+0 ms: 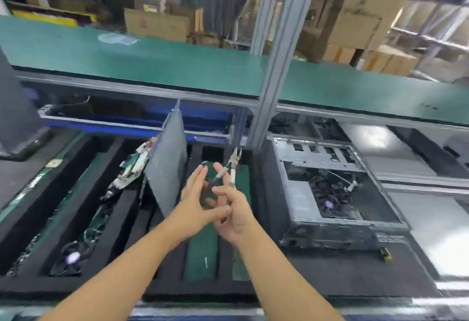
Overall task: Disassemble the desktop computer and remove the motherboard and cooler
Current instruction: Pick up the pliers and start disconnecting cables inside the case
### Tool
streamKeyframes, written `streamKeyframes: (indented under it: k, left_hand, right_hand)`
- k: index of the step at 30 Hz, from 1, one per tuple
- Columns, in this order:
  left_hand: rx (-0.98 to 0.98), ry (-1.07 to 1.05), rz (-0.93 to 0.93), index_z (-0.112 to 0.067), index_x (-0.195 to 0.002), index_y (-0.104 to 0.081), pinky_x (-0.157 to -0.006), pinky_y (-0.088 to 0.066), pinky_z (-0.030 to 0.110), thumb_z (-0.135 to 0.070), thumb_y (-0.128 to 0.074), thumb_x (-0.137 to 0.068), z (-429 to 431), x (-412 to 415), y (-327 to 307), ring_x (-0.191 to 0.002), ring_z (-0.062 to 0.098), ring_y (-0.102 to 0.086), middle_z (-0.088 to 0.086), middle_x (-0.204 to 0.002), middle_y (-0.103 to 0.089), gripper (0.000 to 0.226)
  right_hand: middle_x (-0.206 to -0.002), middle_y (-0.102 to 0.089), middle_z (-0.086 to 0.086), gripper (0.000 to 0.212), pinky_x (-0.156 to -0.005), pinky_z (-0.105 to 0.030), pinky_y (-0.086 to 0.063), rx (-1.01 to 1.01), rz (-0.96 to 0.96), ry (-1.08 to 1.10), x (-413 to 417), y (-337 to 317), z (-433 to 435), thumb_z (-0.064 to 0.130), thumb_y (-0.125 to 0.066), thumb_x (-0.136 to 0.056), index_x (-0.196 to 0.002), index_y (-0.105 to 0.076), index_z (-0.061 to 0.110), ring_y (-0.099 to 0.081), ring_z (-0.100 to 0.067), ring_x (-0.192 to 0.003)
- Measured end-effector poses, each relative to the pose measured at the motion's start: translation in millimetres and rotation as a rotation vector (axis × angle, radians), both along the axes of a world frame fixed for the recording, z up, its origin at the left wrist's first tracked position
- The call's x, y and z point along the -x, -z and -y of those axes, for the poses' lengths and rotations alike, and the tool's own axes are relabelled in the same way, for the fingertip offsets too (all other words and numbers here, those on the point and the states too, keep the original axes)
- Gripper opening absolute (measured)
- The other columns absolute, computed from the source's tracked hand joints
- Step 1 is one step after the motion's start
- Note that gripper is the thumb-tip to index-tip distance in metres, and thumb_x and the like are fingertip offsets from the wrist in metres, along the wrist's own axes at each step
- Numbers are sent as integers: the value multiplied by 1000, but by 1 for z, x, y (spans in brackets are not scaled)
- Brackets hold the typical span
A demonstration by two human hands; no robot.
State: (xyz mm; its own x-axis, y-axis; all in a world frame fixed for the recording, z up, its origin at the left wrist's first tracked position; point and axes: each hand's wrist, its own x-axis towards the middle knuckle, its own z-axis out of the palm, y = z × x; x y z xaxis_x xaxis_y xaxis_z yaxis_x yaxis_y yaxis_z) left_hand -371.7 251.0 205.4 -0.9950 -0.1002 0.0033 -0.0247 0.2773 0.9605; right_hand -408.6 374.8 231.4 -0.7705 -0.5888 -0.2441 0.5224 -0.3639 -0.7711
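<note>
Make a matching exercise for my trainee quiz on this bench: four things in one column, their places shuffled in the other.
1 pliers
2 grey side panel
3 computer case
4 small fan

A lying open, to the right
B in a near-left slot of the foam tray
C gripped by the right hand
D leaning tilted, standing on edge

Pairs: 1-C, 2-D, 3-A, 4-B

1. The left hand [194,198] is bare.
2. The right hand [234,219] is bare too.
3. The left forearm [121,264] is bare along all its visible length.
4. The right forearm [279,277] is likewise bare.
5. Motion blur hides fine marks on fingers and wrists.
</note>
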Motion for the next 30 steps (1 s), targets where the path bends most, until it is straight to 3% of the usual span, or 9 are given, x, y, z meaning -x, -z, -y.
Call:
streamKeyframes:
  k: [4,7,11,15,17,22,26,28,30]
  left_hand:
    - [-77,26,-84,-47,-148,-27,-110,-31,26,-50,-75,-80,-83,56,-17,-129,-17,-29,-32,-155,-13,84]
    - [2,47,-118,-44,-136,-43,-106,-31,25,-47,-64,-89,-142,97,-24,-131,-7,-31,-24,-149,-27,52]
    - [88,160,-110,-32,-123,-58,-90,-35,8,-24,-61,-97,-218,147,-21,-124,3,-44,-16,-129,-49,28]
    - [245,261,-94,-34,-110,-59,-100,-41,25,-16,-62,-95,-277,185,-9,-116,8,-52,-10,-119,-57,24]
    - [355,272,-113,-34,-110,-58,-98,-40,24,-18,-62,-94,-298,203,-1,-113,7,-53,-12,-117,-57,24]
    - [514,241,-121,-28,-114,-65,-102,-42,31,-8,-61,-90,-330,249,18,-115,11,-54,-11,-121,-60,31]
    - [576,281,-115,-23,-115,-69,-106,-40,32,-1,-61,-88,-342,283,31,-118,15,-56,-6,-124,-63,36]
    - [618,347,-106,-24,-119,-68,-104,-42,33,-8,-63,-91,-347,296,37,-118,17,-58,-6,-125,-65,32]
    - [655,415,-103,-25,-122,-67,-102,-44,33,-15,-65,-92,-353,304,43,-117,16,-59,-6,-125,-66,32]
  right_hand:
    - [-111,-61,-19,54,-108,-50,-35,95,3,148,44,-6,-107,4,-46,-89,-138,-54,25,-50,-37,-109]
    - [-111,-61,-19,57,-106,-54,-38,131,29,248,73,-6,-181,9,-55,-79,-135,-55,19,-51,-39,-109]
    - [-114,-65,-17,57,-98,-60,-45,99,115,418,104,1,-267,10,-59,-76,-133,-57,11,-59,-40,-106]
    - [-119,-61,-21,46,-105,-58,-43,-1,222,507,130,10,-329,7,-49,-89,-135,-52,8,-60,-43,-106]
    - [-122,-59,-22,41,-104,-58,-45,-75,278,515,145,13,-350,6,-43,-94,-135,-50,7,-59,-43,-110]
    - [-108,-53,-20,19,-76,-40,-55,-305,367,385,176,23,-366,1,-42,-93,-111,-48,5,-58,-33,-87]
    - [-77,-45,-14,16,-83,-38,-47,-435,435,296,194,48,-361,-4,-43,-85,-78,-42,11,-48,-26,-66]
    - [-82,-50,-15,16,-82,-40,-47,-451,437,301,199,60,-360,-5,-45,-86,-85,-45,10,-48,-26,-73]
    - [-92,-59,-15,21,-103,-50,-44,-440,435,302,202,69,-362,-8,-43,-89,-100,-45,9,-54,-31,-89]
